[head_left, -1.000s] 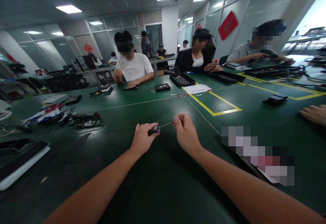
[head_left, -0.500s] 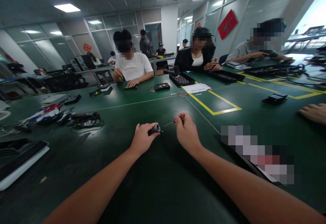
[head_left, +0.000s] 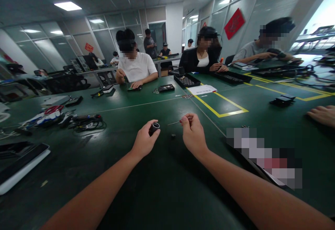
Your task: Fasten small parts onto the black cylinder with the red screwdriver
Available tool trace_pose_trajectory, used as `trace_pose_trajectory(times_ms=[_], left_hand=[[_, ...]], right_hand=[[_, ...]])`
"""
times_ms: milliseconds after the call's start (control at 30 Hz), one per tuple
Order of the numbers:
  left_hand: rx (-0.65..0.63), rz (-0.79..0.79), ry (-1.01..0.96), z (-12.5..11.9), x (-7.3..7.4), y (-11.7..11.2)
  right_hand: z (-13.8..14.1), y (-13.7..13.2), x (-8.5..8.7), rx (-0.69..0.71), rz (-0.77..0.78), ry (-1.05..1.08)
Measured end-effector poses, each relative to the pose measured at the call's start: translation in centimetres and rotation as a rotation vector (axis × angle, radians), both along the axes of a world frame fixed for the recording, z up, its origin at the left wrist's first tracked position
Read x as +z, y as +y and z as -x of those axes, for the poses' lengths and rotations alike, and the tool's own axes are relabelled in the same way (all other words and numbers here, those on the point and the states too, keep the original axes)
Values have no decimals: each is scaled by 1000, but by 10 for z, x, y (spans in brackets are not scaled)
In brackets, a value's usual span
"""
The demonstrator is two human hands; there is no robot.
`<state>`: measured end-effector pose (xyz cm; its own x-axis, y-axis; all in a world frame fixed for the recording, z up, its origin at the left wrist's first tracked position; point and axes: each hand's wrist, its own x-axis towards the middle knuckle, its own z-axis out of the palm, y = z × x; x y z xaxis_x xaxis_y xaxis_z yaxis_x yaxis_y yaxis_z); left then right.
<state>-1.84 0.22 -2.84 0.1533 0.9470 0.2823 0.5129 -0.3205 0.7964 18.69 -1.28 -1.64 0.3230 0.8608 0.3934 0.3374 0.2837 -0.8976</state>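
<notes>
A small black blocky piece lies on the dark green tabletop, between the person's two hands and touching neither. Just left of the small black blocky piece, the left hand holds a short dark hollow cylinder with a pale ring at its rim, thumb on the near side and fingers on the far side. Whether the cylinder meets the tabletop, I cannot tell. Just right of the small black blocky piece, the right hand has its fingers closed around the red handle of a slim screwdriver with a thin metal shaft; the shaft points left, its tip apart from the cylinder.

Well left of the small black blocky piece sits a tangled bundle of black cables. Beyond it and to the right, a yellow tape outline marks the tabletop, with a white paper sheet at its far end and a black rectangular tray farther still. Well beyond the small black blocky piece, to the left, sits a co-worker in a white T-shirt
</notes>
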Motion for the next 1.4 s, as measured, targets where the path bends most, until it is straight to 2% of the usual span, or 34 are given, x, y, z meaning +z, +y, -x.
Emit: trace_pose_trajectory(times_ms=[100,200,367,467,600,767,867,933,1100,1233,1400], left_hand=[[-5,94,-1,-6,9,-5],[-4,113,91,-13,20,-8],[-151,118,316,-25,32,-8],[-229,125,485,-33,31,-4],[-215,94,690,-46,20,5],[-249,0,696,-52,14,15],[-232,1,624,-47,16,16],[-202,45,506,-39,18,17],[-148,303,107,-8,22,21],[-30,438,-145,24,27,21],[155,535,-612,67,38,14]], right_hand=[[0,0,1,-15,-23,29],[0,0,0,-17,-49,37],[0,0,0,-15,-62,42],[0,0,0,-20,-71,39],[0,0,0,-11,-76,43],[0,0,1,13,-54,47],[0,0,1,23,-48,52],[0,0,0,27,-45,50],[0,0,-1,28,-38,45],[0,0,-1,40,-21,53],[-1,1,-3,51,-11,49]])
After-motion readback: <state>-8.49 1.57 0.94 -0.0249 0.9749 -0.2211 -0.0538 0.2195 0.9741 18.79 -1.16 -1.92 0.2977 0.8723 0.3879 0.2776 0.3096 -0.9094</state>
